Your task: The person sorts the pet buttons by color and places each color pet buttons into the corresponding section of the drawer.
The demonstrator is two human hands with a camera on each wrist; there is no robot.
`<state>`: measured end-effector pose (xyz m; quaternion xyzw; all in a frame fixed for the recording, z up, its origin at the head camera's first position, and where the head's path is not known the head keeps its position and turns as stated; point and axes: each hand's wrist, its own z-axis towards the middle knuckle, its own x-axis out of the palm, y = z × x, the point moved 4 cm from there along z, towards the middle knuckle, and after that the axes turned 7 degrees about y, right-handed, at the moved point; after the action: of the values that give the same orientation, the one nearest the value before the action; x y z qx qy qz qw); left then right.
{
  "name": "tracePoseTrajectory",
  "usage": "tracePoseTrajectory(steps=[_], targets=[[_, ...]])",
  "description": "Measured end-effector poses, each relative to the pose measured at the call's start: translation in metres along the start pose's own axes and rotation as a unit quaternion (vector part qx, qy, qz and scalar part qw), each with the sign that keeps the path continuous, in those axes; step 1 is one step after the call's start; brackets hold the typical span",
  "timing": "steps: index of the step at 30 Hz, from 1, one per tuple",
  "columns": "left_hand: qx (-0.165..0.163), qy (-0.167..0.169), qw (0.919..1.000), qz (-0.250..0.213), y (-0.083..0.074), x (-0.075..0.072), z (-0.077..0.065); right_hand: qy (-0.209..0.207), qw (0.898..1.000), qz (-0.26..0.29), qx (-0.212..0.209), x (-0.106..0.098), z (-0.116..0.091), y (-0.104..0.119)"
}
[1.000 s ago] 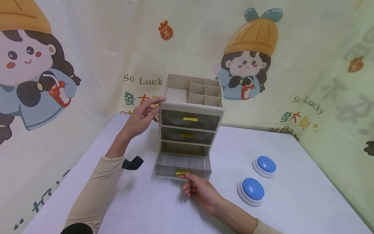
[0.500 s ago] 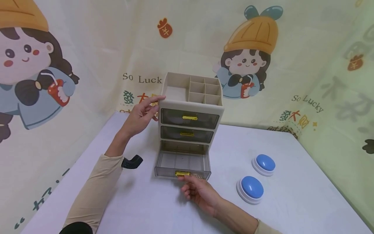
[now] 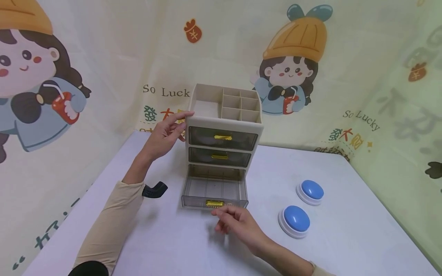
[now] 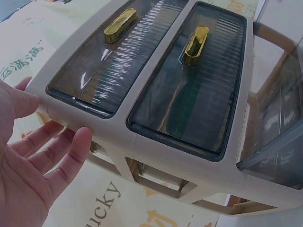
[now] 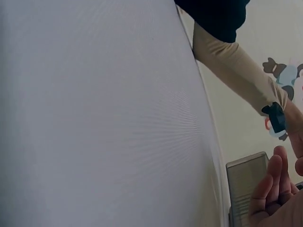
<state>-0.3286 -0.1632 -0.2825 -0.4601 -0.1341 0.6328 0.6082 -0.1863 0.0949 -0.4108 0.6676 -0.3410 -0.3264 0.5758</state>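
Behind white bench (image 3: 338, 232), saw cream cloth backdrop (image 3: 121, 57) printed with orange-hatted cartoon figures (image 3: 293, 88), red pouches (image 3: 192, 31) and lettering. Found beige plastic drawer organizer (image 3: 224, 122) upright near mid-bench, topped with one large uncovered section (image 3: 207, 109) at left and small square cells (image 3: 241, 103) at right. Logged smoky see-through top drawer (image 3: 203, 138) and matching middle drawer (image 3: 202, 154) as closed, both gold-handled. Logged smoky see-through bottom drawer (image 3: 193, 202) as pulled well out toward person, with gold bar handle (image 3: 215, 203) on front. Marked left grip (image 3: 162, 137) as spread, with index fingertip touching upper front left corner of organizer; in left wrist view, saw remaining fingers beside cut-out side wall. Marked right grip (image 3: 239, 224) as relaxed, with fingers loosely bent, just below gold bar handle; could not tell contact with drawer's lower edge. Noted tan sleeve (image 3: 107, 220) on left arm, with black curved piece (image 3: 155, 190) near wrist. Counted two blue dome buttons (image 3: 297, 218) on white round bases, near each other, right of organizer.
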Motion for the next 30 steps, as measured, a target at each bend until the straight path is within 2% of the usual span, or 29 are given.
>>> tracePoseTrajectory(steps=[22,30], targets=[[0.000,0.002,1.0000,-0.009,0.000,0.000,0.001,-0.075,0.996,-0.036,0.017,-0.042,-0.036,0.003],[0.000,0.001,1.0000,-0.008,0.001,0.000,0.001,-0.130,0.990,-0.033,0.031,-0.060,-0.048,0.000]])
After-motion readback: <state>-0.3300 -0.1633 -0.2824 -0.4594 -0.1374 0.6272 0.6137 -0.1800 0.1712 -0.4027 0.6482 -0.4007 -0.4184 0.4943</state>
